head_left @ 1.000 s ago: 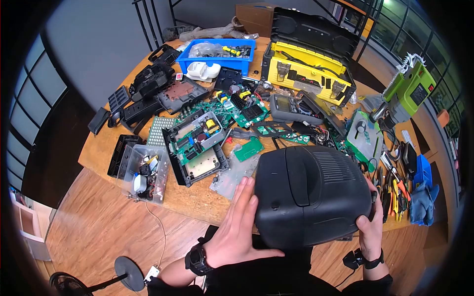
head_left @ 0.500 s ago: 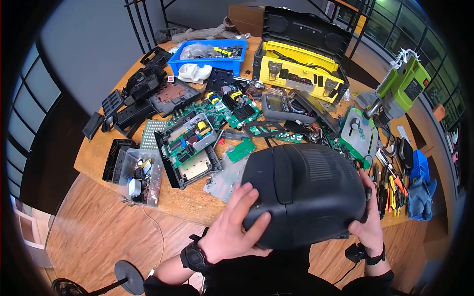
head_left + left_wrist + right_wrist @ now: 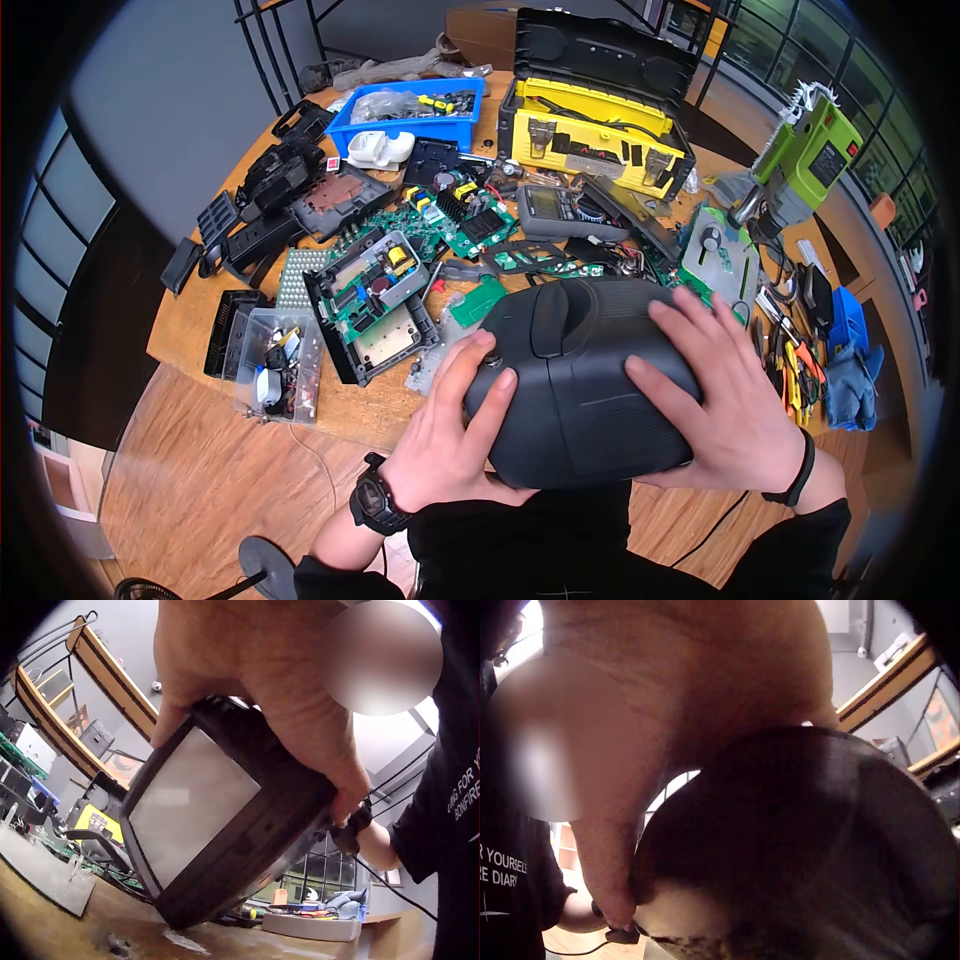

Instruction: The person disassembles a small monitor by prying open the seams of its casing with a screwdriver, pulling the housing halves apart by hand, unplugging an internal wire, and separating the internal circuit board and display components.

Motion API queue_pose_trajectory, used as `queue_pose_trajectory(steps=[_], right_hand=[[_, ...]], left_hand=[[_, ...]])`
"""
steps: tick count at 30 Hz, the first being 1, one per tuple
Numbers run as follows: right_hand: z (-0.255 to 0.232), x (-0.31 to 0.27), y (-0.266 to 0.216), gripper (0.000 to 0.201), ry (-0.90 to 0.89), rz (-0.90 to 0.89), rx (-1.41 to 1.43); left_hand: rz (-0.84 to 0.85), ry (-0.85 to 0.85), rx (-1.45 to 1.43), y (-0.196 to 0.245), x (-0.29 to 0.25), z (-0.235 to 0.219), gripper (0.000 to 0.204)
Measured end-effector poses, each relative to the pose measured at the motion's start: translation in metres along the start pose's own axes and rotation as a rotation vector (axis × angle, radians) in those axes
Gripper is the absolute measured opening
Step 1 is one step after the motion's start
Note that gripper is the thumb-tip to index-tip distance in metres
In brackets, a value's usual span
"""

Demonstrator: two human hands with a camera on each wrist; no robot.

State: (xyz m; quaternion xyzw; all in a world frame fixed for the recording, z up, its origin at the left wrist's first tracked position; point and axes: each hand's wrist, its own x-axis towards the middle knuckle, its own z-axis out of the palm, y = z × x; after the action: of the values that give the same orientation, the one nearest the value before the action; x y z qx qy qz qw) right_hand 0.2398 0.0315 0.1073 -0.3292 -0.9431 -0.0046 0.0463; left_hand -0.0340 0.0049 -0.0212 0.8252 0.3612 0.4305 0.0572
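A small black portable television (image 3: 585, 420) with a rounded, vented casing is between my two hands at the table's near edge. Its grey screen (image 3: 191, 806) faces sideways in the left wrist view, and the set leans with a lower corner close to the tabletop. My left hand (image 3: 440, 430) grips its left end, fingers bent over the casing and thumb along the near edge. Across the right part, my right hand (image 3: 735, 415) holds it with fingers spread over the top and thumb at the near edge. The dark casing (image 3: 802, 847) fills much of the right wrist view.
Circuit boards (image 3: 480, 230), an opened device housing (image 3: 370, 295) and a clear bin (image 3: 280, 365) of parts crowd the table. Behind are a blue tray (image 3: 405, 130) and a yellow toolbox (image 3: 600, 140). At right stand a green power tool (image 3: 810, 155) and hand tools (image 3: 795, 370).
The right hand has moved from the television's right side up onto its top. The left hand's fingers have gone from straight against the side to bent over it. The set has turned slightly.
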Motion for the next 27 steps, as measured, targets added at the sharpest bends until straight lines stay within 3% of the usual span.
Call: queue_pose_trajectory(steps=[2, 3, 5, 8, 9, 11, 27], right_hand=[[0.002, 0.004, 0.0, 0.104, -0.036, -0.007, 0.021], [0.002, 0.005, -0.001, 0.104, -0.037, -0.008, 0.021], [0.001, 0.005, -0.003, 0.109, -0.055, 0.031, 0.043], [-0.001, 0.01, -0.012, 0.11, -0.092, -0.023, -0.091], [0.001, 0.009, -0.014, 0.112, -0.08, -0.022, -0.101], [0.001, 0.008, -0.014, 0.113, -0.09, -0.026, -0.112], [-0.001, 0.007, -0.012, 0.112, -0.083, -0.052, -0.096]], left_hand=[[-0.008, -0.078, 0.032, -0.002, 0.002, -0.002, 0.136], [-0.009, -0.077, 0.032, 0.0, 0.004, -0.005, 0.136], [-0.105, -0.106, -0.036, 0.007, 0.01, -0.009, 0.115], [-0.104, -0.097, -0.016, 0.011, 0.011, -0.007, 0.114], [-0.103, -0.1, -0.018, 0.01, 0.011, -0.007, 0.114], [-0.015, -0.156, 0.078, 0.005, 0.011, -0.009, 0.132], [0.037, -0.115, 0.032, -0.006, 0.007, -0.007, 0.128]])
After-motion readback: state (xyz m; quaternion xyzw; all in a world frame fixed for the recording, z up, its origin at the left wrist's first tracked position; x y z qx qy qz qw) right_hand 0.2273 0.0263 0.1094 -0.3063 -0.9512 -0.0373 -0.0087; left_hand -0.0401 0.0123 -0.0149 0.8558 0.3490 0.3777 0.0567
